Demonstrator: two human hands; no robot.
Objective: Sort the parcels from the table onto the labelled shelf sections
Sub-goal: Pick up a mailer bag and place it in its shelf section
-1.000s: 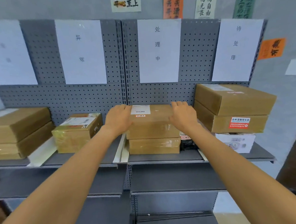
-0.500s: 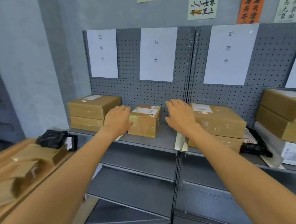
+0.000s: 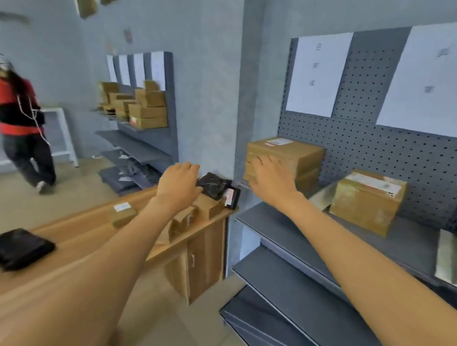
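The wooden table runs from the lower left to the shelf's end. On it lie a small brown box, several brown parcels, a black bag parcel with a red label at the far end, and a black bag at the left. My left hand hovers empty over the far end, fingers loosely bent, beside the black parcel. My right hand hangs empty with relaxed fingers before stacked brown boxes on the grey shelf. A taped box sits further right.
White paper labels hang on the pegboard above the shelf sections. A second shelf with several boxes stands at the back. A person in a red and black top walks at the far left. Lower shelf boards jut out.
My view has swung left from the shelf toward the table. Both empty hands have left the box on the shelf; the left now reaches over the table's far end.
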